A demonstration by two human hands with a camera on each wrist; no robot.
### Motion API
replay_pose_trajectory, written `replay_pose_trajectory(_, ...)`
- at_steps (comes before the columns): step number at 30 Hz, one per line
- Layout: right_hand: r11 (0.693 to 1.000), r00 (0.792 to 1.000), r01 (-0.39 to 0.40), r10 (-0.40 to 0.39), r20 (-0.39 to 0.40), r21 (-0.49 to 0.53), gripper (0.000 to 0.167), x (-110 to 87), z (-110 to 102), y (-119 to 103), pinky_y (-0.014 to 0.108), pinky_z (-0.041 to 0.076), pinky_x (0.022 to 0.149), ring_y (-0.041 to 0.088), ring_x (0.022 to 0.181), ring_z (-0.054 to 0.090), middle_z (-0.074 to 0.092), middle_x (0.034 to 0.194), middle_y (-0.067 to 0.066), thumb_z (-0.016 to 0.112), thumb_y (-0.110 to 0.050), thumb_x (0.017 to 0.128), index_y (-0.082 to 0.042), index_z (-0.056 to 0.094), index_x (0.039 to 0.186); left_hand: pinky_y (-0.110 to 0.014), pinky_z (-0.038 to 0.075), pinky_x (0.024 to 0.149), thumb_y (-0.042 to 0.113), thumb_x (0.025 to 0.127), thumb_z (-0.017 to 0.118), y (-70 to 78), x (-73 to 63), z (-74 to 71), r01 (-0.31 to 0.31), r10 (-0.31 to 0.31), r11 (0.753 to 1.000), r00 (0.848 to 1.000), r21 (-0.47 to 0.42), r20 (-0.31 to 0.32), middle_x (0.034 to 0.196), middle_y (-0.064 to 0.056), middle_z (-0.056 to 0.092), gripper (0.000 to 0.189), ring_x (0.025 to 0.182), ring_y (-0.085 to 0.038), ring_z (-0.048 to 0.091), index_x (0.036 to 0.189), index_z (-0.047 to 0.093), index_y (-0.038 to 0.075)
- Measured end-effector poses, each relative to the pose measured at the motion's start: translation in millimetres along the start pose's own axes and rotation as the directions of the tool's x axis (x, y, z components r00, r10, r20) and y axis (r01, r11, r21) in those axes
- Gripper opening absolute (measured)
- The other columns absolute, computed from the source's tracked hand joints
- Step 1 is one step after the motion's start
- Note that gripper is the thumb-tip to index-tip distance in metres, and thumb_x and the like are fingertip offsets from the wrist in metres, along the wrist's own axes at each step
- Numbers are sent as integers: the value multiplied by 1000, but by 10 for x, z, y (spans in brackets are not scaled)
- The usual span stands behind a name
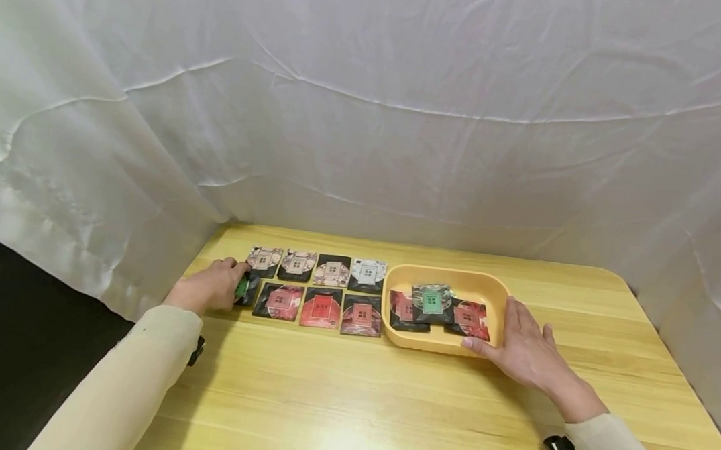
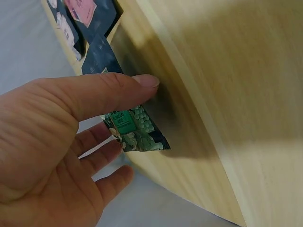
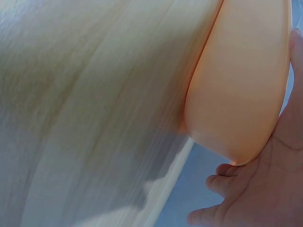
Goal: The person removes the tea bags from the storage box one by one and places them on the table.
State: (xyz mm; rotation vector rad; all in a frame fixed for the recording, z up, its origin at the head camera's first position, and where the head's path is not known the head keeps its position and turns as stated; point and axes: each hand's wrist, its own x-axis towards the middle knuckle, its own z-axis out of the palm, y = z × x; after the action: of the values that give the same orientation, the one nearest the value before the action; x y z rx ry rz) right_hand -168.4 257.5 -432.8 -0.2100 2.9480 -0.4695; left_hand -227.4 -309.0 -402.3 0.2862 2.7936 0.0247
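Note:
At the left end of the rows, my left hand [image 1: 213,286] pinches a black-and-green sachet [image 1: 245,288]. The left wrist view has the thumb lying across the sachet [image 2: 126,124], its lower end tilted up from the table and the other fingers behind it. My right hand [image 1: 527,346] rests against the front right corner of a yellow-orange tray [image 1: 449,272], thumb at the front rim and straight fingers along the right side. Inside lie a green-labelled sachet [image 1: 433,303] and two red-labelled sachets [image 1: 401,312] [image 1: 471,318]. The right wrist view has the tray's wall [image 3: 236,85] against the palm.
Left of the tray, flat sachets lie in two rows: pale-labelled ones [image 1: 332,271] behind, red and pink ones [image 1: 320,308] in front. They sit on a wood-grain table [image 1: 329,391]. White cloth [image 1: 400,153] hangs behind and at both sides.

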Motion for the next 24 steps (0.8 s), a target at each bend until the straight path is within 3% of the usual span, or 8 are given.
replay_pose_trajectory(13, 1000, 1000, -3, 3, -10, 0, 136, 8, 7, 3, 88, 9, 113, 63, 151, 17, 10, 165, 45, 57, -82, 90, 17, -4, 160, -70, 35, 119, -4, 92, 65, 20, 77, 34, 47, -48, 999, 995, 12, 85, 163, -35, 31, 80, 148, -58, 30, 164, 30, 0)
replay_pose_trajectory(21, 1000, 1000, -3, 4, -9, 8, 136, 1, 9, 6, 88, 8, 113, 63, 151, 17, 11, 165, 45, 57, -82, 90, 17, -4, 160, -71, 34, 119, -5, 91, 62, 64, 29, 20, 43, -44, 999, 995, 15, 85, 162, -37, 31, 80, 148, -59, 29, 164, 30, 1)
replay_pose_trajectory(24, 1000, 1000, 0, 0, -10, 9, 136, 12, 7, 4, 88, 9, 113, 63, 151, 17, 10, 165, 45, 56, -83, 90, 16, -4, 161, -71, 39, 115, -3, 94, 60, 123, 16, -30, 43, -44, 999, 998, 29, 36, 158, -38, 36, 73, 145, -59, 34, 162, 34, -1)
